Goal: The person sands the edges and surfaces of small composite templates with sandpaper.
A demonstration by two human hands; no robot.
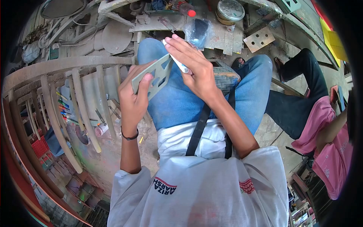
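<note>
Fingers wrapped round its lower left side, my left hand [132, 90] holds a thin grey-green plate [160, 72] with several cut-out openings. The plate is tilted above my left thigh. My right hand [194, 70] is closed over a flat white piece [184, 67], fingers pressed together and pointing up and left. The white piece lies against the plate's upper right edge. Most of the white piece is hidden under my right palm.
A wooden slatted frame [77, 98] stands at left. Beyond my knees are a lidded tub [230, 11], a red-capped bottle [184, 8] and a board with holes [259, 39]. Another person in a pink shirt [327, 136] sits at right.
</note>
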